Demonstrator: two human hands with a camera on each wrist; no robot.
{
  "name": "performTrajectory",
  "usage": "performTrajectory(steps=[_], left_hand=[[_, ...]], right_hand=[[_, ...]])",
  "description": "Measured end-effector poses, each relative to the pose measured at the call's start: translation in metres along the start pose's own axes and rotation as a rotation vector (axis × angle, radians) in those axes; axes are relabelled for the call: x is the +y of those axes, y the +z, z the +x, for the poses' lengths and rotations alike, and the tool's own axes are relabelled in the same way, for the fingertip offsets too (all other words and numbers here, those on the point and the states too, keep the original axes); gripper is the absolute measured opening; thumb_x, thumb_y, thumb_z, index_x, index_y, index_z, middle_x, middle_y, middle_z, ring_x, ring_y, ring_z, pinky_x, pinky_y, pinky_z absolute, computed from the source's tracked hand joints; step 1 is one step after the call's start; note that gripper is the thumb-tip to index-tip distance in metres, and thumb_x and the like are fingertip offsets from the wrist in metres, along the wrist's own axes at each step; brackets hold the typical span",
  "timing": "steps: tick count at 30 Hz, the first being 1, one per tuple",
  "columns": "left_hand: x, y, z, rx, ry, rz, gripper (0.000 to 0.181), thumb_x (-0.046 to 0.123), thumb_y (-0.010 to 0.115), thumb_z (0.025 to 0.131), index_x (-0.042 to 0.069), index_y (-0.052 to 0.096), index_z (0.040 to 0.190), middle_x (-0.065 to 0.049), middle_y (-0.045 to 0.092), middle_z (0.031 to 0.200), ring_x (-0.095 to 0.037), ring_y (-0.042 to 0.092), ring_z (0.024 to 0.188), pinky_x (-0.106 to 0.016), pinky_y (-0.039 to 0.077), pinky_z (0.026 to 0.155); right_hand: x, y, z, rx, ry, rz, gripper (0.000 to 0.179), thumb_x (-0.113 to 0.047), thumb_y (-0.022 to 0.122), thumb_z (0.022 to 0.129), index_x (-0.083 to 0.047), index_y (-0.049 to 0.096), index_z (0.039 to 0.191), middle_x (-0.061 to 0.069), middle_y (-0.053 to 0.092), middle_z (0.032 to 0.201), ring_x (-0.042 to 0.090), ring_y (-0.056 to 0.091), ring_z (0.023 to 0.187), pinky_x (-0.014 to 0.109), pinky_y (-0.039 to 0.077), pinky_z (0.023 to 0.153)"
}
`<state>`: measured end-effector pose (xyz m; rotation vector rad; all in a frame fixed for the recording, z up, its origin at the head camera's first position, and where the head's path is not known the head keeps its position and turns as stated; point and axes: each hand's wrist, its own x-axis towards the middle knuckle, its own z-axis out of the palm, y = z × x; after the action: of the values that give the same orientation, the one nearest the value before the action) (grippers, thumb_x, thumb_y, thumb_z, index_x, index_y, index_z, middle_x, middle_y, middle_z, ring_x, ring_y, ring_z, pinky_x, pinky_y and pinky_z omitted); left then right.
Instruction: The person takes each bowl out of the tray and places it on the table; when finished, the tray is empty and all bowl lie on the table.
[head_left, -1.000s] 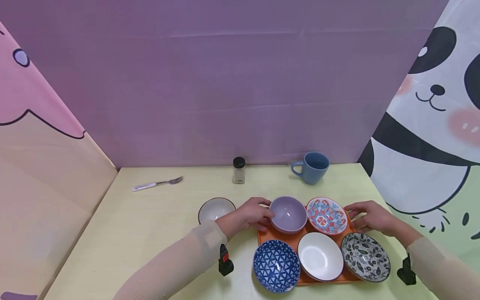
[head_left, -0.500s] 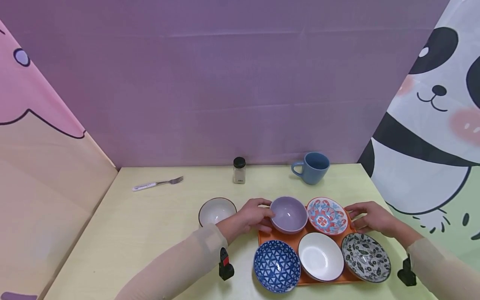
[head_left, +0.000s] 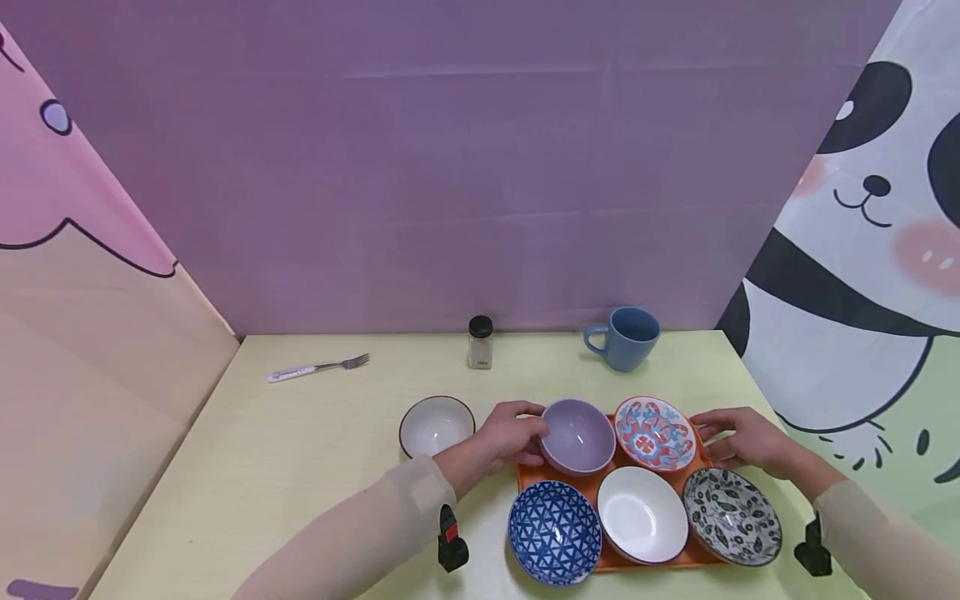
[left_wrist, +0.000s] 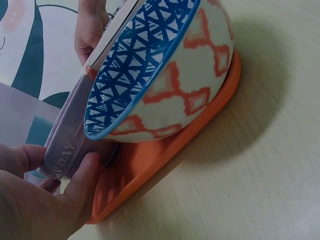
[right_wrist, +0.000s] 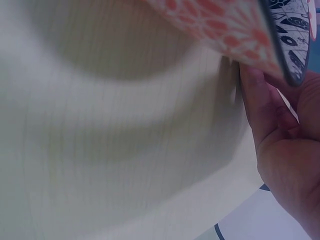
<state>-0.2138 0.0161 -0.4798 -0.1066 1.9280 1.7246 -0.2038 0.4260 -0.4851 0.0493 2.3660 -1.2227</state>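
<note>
My left hand [head_left: 513, 435] grips the lilac bowl [head_left: 576, 437] at its left side, thumb and fingers on its wall in the left wrist view. The bowl stands at the far left of the orange tray [head_left: 534, 473]. At the tray's far right corner, my right hand [head_left: 746, 437] reaches in beside the red-and-blue floral bowl [head_left: 655, 435]. Its fingertips are partly hidden, so I cannot tell whether they hold tray or bowl. Along the tray's near side sit a blue triangle-patterned bowl [head_left: 553, 533], a white bowl [head_left: 642, 513] and a black leaf-patterned bowl [head_left: 731, 514].
Left of the tray is a dark-rimmed pale bowl [head_left: 437, 423], partly behind my left arm. A fork [head_left: 318, 367], a black-capped jar [head_left: 480, 343] and a blue mug [head_left: 628, 340] lie or stand farther back. A purple wall [head_left: 480, 167] closes the table's far side.
The lilac bowl has shifted slightly towards me along with my left hand. My right hand stays nearly in place, and the other bowls keep their positions. The head view has tilted a little.
</note>
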Motion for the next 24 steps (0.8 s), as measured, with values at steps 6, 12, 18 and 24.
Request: performTrajectory(steps=[6, 12, 18, 24], left_hand=[[0.001, -0.003, -0.006, 0.015, 0.021, -0.018, 0.05, 0.009, 0.068, 0.09, 0.008, 0.06, 0.14, -0.016, 0.069, 0.115, -0.026, 0.072, 0.086, -0.041, 0.066, 0.075], [0.007, -0.008, -0.012, 0.015, 0.066, -0.07, 0.05, 0.008, 0.067, 0.091, 0.005, 0.059, 0.141, -0.017, 0.07, 0.11, -0.026, 0.074, 0.085, -0.04, 0.066, 0.073], [0.019, -0.016, -0.025, -0.006, 0.102, -0.105, 0.048, 0.011, 0.066, 0.094, 0.006, 0.059, 0.142, -0.018, 0.07, 0.115, -0.029, 0.076, 0.087, -0.04, 0.065, 0.074], [0.033, -0.033, -0.037, -0.005, 0.126, -0.124, 0.047, 0.011, 0.064, 0.096, 0.007, 0.058, 0.143, -0.02, 0.068, 0.122, -0.031, 0.077, 0.089, -0.038, 0.065, 0.074]], right_hand=[[0.0, 0.001, -0.001, 0.002, 0.006, -0.011, 0.06, 0.001, 0.07, 0.089, 0.006, 0.049, 0.146, 0.021, 0.061, 0.124, 0.025, 0.066, 0.095, 0.042, 0.065, 0.08], [0.003, 0.002, 0.001, 0.006, 0.01, -0.014, 0.061, 0.001, 0.069, 0.089, 0.006, 0.049, 0.146, 0.022, 0.061, 0.124, 0.025, 0.067, 0.095, 0.042, 0.065, 0.079], [0.002, 0.004, 0.0, 0.014, 0.024, -0.029, 0.061, 0.0, 0.071, 0.087, 0.006, 0.051, 0.145, 0.021, 0.062, 0.123, 0.025, 0.067, 0.095, 0.042, 0.065, 0.079], [0.0, 0.001, 0.002, 0.011, 0.017, -0.033, 0.061, 0.001, 0.071, 0.086, 0.006, 0.051, 0.144, 0.021, 0.063, 0.121, 0.025, 0.067, 0.095, 0.043, 0.065, 0.078]])
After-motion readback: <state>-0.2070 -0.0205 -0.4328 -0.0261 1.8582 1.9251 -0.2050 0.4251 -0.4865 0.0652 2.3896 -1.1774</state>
